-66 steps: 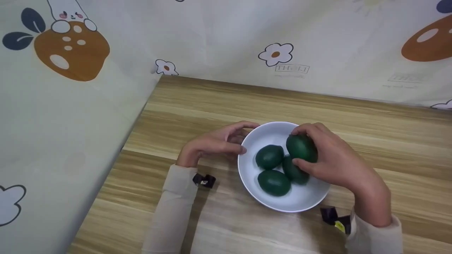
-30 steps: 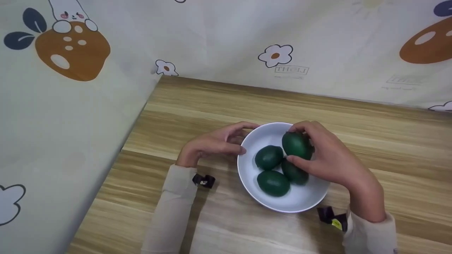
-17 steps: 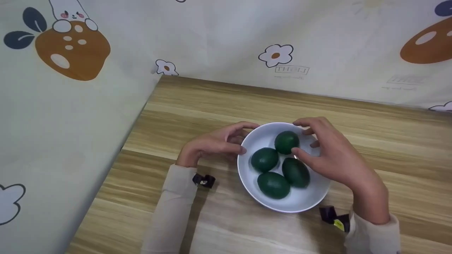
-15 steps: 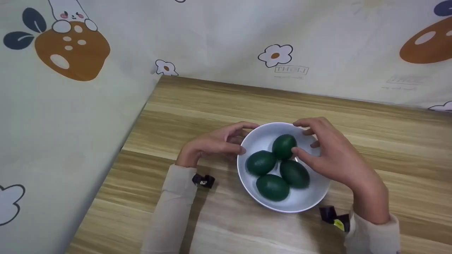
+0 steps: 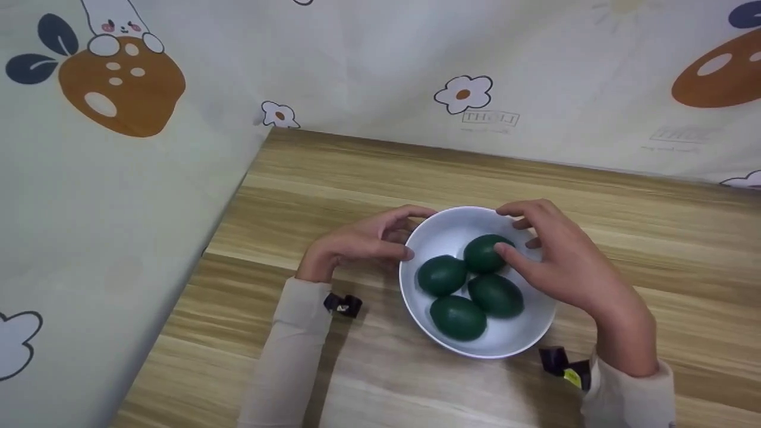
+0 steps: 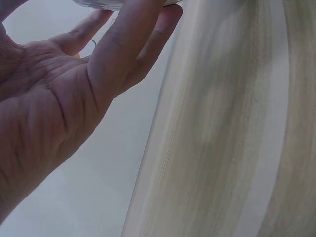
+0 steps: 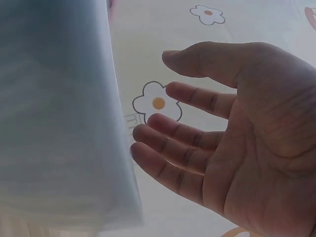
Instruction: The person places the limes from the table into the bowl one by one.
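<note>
A white bowl (image 5: pixel 523 333) holds several dark green, egg-shaped fruits (image 5: pixel 458 318) whose exact kind I cannot tell. My left hand (image 5: pixel 365 241) holds the bowl's left side, its thumb at the rim and its other fingers partly hidden behind the wall. The left wrist view shows that hand's fingers (image 6: pixel 126 44) against the underside of the bowl (image 6: pixel 101 4). Over the right rim hovers my right hand (image 5: pixel 571 264), its thumb overlapping the farthest fruit (image 5: pixel 483 252). In the right wrist view, this hand (image 7: pixel 247 138) is spread and holds nothing, beside the bowl wall (image 7: pixel 59 123).
The bowl stands on a wood-grain table (image 5: pixel 333 172). Behind the table and to its left hangs a pale sheet (image 5: pixel 368 65) printed with flowers and fruit. Dark wrist devices (image 5: pixel 343 305) sit at both beige sleeves (image 5: pixel 291 345).
The right hand has let go of a fruit it held above the others and drawn back slightly right. That fruit now lies in the bowl; the others shifted. The left hand stays put.
</note>
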A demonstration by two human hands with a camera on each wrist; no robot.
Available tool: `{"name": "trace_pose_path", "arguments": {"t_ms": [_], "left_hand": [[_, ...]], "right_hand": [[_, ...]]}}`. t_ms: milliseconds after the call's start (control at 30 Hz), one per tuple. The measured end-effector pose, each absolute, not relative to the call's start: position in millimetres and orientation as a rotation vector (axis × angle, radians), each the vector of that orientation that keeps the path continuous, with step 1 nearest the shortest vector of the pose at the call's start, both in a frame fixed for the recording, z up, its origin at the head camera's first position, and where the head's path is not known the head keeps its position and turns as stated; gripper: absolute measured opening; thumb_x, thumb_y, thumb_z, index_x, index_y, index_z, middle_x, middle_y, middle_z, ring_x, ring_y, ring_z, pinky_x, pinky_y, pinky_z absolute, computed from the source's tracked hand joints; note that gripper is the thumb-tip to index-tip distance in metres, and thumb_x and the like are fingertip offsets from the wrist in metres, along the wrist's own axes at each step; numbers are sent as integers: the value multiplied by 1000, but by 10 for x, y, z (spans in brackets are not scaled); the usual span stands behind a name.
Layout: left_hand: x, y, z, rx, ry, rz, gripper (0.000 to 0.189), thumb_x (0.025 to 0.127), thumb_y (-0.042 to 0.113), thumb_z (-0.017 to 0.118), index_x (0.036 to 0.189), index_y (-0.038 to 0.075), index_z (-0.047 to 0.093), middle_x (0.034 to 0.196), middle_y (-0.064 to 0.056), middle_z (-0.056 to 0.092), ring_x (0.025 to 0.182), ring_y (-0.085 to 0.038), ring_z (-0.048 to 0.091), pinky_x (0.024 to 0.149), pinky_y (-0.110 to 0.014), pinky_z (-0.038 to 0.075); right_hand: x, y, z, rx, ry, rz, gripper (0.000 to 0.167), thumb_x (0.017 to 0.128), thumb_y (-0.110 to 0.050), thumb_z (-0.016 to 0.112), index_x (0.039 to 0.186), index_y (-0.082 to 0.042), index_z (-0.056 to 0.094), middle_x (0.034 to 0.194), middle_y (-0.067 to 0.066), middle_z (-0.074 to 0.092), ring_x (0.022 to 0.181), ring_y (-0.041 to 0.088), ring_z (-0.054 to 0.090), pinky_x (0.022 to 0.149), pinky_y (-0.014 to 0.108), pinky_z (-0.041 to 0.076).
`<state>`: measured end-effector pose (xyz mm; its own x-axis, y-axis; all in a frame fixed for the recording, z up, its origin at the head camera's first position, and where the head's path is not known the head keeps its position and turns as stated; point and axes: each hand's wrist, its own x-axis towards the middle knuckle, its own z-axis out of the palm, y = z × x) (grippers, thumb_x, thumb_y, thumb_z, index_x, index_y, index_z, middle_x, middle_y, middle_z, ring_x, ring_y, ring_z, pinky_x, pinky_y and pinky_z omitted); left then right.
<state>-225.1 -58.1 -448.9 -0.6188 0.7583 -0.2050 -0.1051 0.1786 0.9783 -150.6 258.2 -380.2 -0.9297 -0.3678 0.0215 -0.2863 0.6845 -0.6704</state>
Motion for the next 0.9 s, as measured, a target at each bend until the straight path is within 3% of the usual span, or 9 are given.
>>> {"name": "trace_pose_path", "arguments": {"t_ms": [900], "left_hand": [[-2220, -615, -4421, 639, 1787, 1493, 73, 95, 5, 69, 161, 18, 41, 151, -16, 54, 136, -33, 60, 107, -45, 58]], "right_hand": [[-1469, 2700, -3783, -444, 2824, -1064, 50, 101, -25, 72, 145, -10, 57, 147, 18, 57, 135, 41, 53, 109, 70, 48]]}}
